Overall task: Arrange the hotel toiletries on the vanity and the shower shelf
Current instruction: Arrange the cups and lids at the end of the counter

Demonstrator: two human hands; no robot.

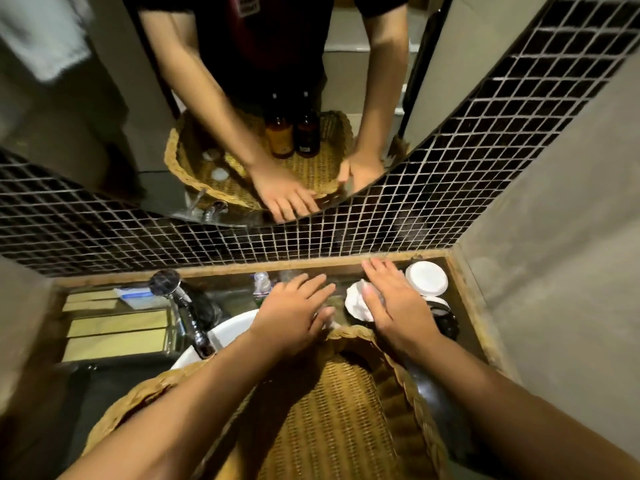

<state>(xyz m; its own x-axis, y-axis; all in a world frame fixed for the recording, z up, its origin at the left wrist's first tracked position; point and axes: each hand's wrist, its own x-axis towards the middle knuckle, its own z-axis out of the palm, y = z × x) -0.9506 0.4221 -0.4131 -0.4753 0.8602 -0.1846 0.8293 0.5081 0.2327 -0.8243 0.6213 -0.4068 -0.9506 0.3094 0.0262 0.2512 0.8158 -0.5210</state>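
A wicker basket (332, 410) is filling the lower centre of the frame, sitting on the dark worktop (429, 386) and partly over a white basin (225, 334) at centre left, where a chrome tap (183, 306) is rising just left of the arms. A curved mirror (277, 116) is taking up the upper centre above a band of dark mosaic tiles (381, 230); in its reflection two amber bottles (292, 135) are standing side by side inside the basket, with two small white round items beside them. Both forearms are crossing over the basket and hiding much of its inside in the direct view. The left hand (294, 313) is reaching past the far rim with fingers spread and flat, holding nothing that can be seen. The right hand (391, 299) is lying open, fingers together, its thumb side resting over a crumpled white item (356, 303) on the worktop; what that item is cannot be told. Just right of this hand, in the far right corner, one round white lid or dish (426, 278) is sitting, with dark round objects (445, 317) below it. A small clear bottle (261, 284) is standing behind the left hand.
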